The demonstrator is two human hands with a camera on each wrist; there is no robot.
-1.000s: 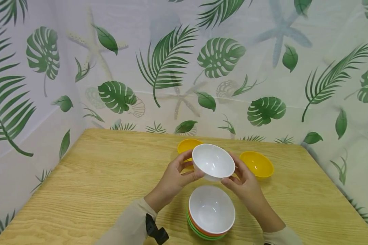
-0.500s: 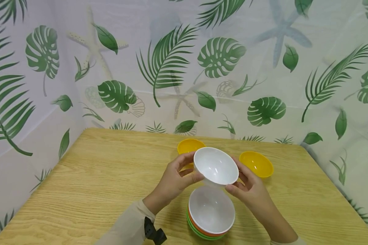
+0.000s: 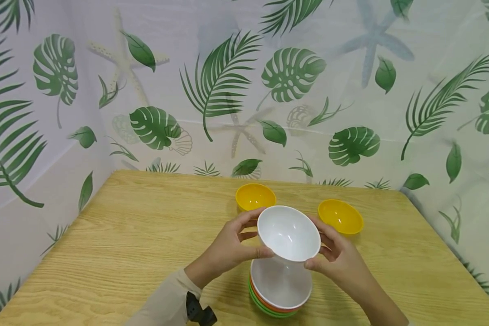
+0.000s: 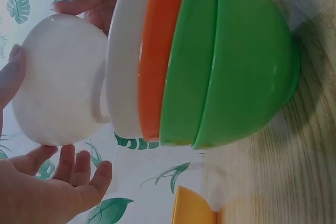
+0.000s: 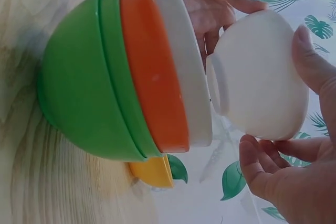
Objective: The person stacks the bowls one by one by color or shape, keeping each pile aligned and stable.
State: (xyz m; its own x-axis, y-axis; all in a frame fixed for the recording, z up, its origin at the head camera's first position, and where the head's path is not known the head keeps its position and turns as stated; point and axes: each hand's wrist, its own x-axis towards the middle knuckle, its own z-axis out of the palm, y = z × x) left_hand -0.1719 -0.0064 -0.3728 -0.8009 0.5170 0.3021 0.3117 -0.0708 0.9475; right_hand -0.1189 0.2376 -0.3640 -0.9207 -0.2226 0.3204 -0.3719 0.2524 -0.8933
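Both hands hold a white bowl [image 3: 289, 233] by its rim, tilted toward the head camera. My left hand [image 3: 232, 244] grips its left side, thumb at the near edge and fingers behind. On the right side my right hand [image 3: 340, 258] pinches the rim the same way. Below it stands a stack of nested bowls: a white bowl [image 3: 279, 285] on top, then an orange bowl [image 5: 152, 66] and two green bowls [image 4: 252, 61]. In both wrist views the held bowl's foot is right at the rim of the stack's top bowl.
Two yellow bowls sit farther back on the wooden table [image 3: 155, 226]: a left yellow bowl [image 3: 254, 195] behind the left fingers, and a right yellow bowl [image 3: 341, 217] beyond the right hand. A leaf-patterned cloth [image 3: 212, 149] hangs behind the table.
The held white bowl has come down and nearer, now overlapping the back of the stack in the head view. Both hands moved with it. The stack and yellow bowls stayed put.
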